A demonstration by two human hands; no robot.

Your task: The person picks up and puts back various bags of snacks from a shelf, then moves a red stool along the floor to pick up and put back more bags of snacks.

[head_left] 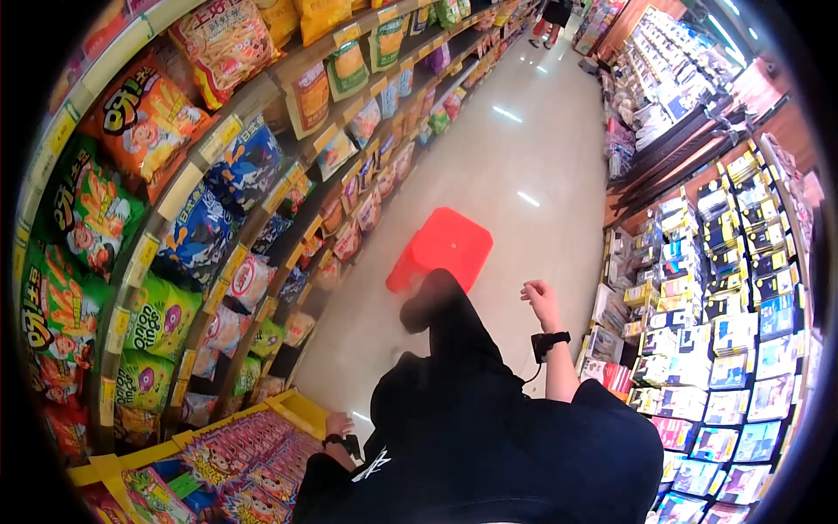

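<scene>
A red plastic stool (pixel 454 240) stands on the aisle floor just ahead of my legs, with my raised knee overlapping its near edge. My right hand (pixel 541 301) hangs in the air to the right of the stool, its fingers loosely curled and nothing in them. A black band (pixel 550 342) with a cable circles that wrist. Low on the left, my left hand (pixel 339 425) is beside the corner of a yellow-edged display bin (pixel 301 415). Its fingers are relaxed and hold nothing visible. A black device sits on that wrist too.
Snack shelves curve along the left, with green onion ring bags (pixel 163 306), blue bags (pixel 196 231) and orange bags (pixel 148 113). Pink packets (pixel 253 454) fill the display bin. Packaged goods (pixel 733 341) line the right side. A person (pixel 552 22) is far down the aisle.
</scene>
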